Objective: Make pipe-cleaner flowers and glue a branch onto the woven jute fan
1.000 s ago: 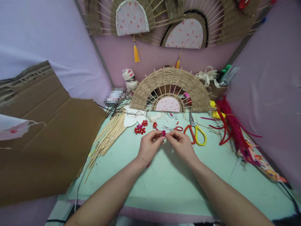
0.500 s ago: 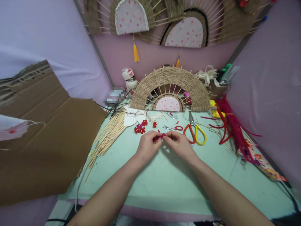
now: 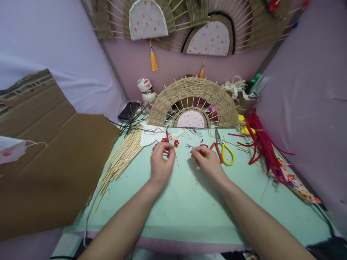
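Observation:
My left hand (image 3: 162, 164) is closed, thumb and fingers pressed together around a magenta pipe cleaner (image 3: 167, 136). Its upper end stands above the fingers, and magenta loops show beside the palm. Red pipe cleaner flowers (image 3: 176, 143) lie just beyond this hand, some partly hidden by it. My right hand (image 3: 208, 164), apart from the left, has curled fingers; what they hold, if anything, is hidden. It is nearest to small scissors (image 3: 189, 146), whose red handles it partly covers. Larger scissors (image 3: 228, 154) with orange and yellow handles lie just right of it.
A woven half-round fan (image 3: 193, 92) stands behind the hands. Thin sticks (image 3: 123, 164) lie to the left beside brown cardboard (image 3: 62, 166). Red and magenta pipe cleaners (image 3: 264, 144) are bundled on the right. More woven fans (image 3: 207, 38) hang on the back wall.
My hands have separated after meeting over a small magenta piece. The left moved left toward the flowers; the right stays near the small scissors. The camera view has shifted slightly.

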